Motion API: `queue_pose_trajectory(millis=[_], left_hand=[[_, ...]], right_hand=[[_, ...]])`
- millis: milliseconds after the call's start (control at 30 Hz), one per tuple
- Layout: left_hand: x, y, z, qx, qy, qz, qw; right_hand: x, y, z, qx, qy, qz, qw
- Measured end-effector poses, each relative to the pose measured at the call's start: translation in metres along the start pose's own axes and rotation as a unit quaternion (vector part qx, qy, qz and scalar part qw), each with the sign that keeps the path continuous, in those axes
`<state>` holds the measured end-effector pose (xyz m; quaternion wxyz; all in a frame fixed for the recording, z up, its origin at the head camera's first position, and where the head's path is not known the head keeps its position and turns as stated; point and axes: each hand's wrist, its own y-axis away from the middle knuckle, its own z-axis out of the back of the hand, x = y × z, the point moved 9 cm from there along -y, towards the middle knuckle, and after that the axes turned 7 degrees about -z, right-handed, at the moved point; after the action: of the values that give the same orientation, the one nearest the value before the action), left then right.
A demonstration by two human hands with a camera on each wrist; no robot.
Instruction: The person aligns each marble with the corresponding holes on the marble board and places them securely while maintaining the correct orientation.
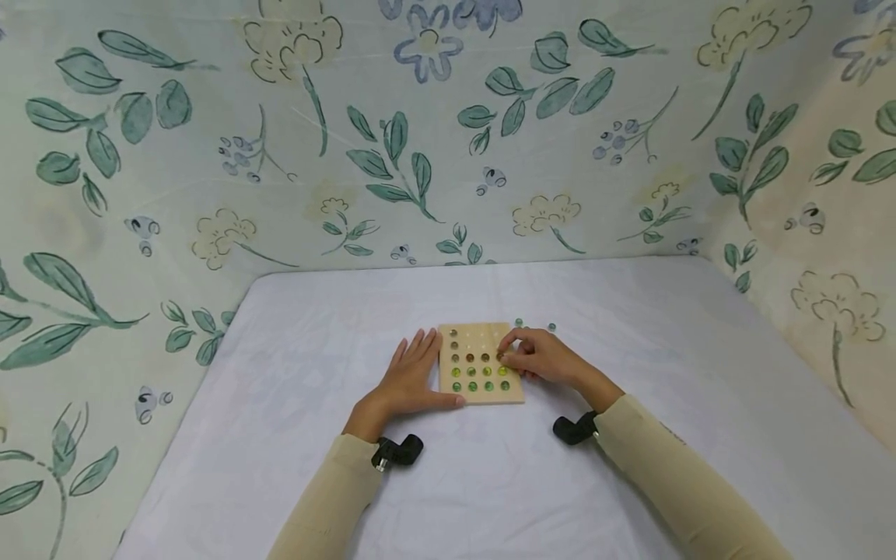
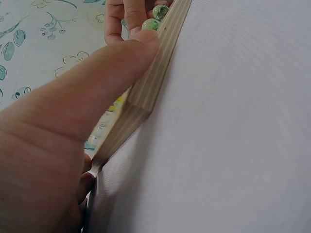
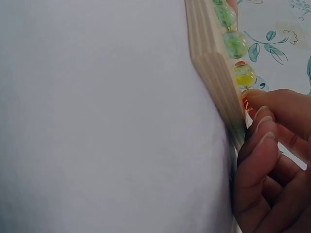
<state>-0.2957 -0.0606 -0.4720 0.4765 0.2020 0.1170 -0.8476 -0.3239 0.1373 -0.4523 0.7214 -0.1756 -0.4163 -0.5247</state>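
Note:
A square wooden board (image 1: 479,330) bears rows of glass marbles. Green marbles (image 1: 489,386) fill the row nearest me, yellow ones (image 1: 487,372) the row behind it, and reddish-brown ones (image 1: 485,358) stand in the third; more marbles run up the left column. My left hand (image 1: 409,381) lies spread along the board's left side, its thumb resting at the front left corner. At the third row's right end, my right hand (image 1: 544,355) pinches a red marble (image 3: 245,101) at the board, its other fingers curled by the right edge.
Two loose marbles lie on the white cloth behind the board, a green one (image 1: 519,321) and a darker one (image 1: 551,327) beyond my right hand. A floral curtain (image 1: 420,155) hangs behind the table. Black wrist cameras (image 1: 575,428) sit at both wrists.

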Motion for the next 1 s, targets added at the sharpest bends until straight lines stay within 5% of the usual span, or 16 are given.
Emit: queue_pose_trajectory(millis=[1000], left_hand=[[0.000,0.001,0.000,-0.002,0.001,-0.001,1.0000]], right_hand=[[-0.006,0.003,0.038,-0.052,0.035,-0.033,0.9975]])
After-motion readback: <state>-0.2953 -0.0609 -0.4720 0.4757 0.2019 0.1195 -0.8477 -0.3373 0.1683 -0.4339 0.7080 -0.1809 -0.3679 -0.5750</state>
